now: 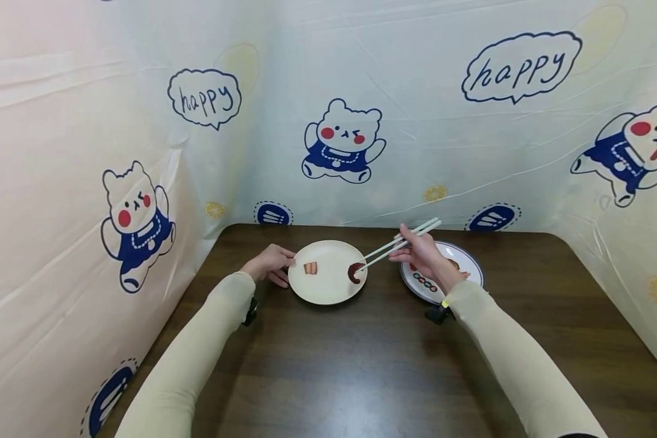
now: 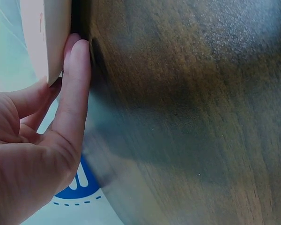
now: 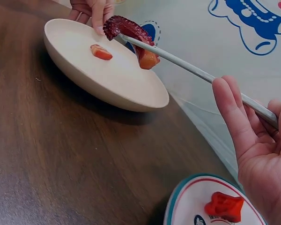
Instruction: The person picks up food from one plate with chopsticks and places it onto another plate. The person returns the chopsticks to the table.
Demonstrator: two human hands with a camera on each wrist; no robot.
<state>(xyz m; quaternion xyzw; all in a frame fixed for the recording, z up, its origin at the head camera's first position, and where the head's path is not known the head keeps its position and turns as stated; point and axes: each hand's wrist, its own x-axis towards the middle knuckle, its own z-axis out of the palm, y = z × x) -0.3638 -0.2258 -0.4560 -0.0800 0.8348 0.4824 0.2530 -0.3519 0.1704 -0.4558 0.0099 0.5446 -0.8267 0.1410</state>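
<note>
My left hand [image 1: 269,264] pinches the rim of a cream plate [image 1: 328,293], thumb at the top edge and fingers against the underside in the left wrist view. On that plate lies a small pinkish-orange, bacon-like piece [image 1: 310,268]. The right hand [image 1: 426,257] holds a pair of pale chopsticks [image 1: 398,244] pointing left. Between their tips is a curled, dark red octopus tentacle [image 3: 130,32] with an orange cut end, over the right part of the cream plate.
Partly under my right hand and wrist, a white plate with a blue rim [image 1: 475,267] carries several small food pieces, among them a bright red piece [image 3: 225,206]. Both plates are on a dark wooden table [image 1: 328,365]. A printed curtain [image 1: 285,146] hangs behind the table and along its sides.
</note>
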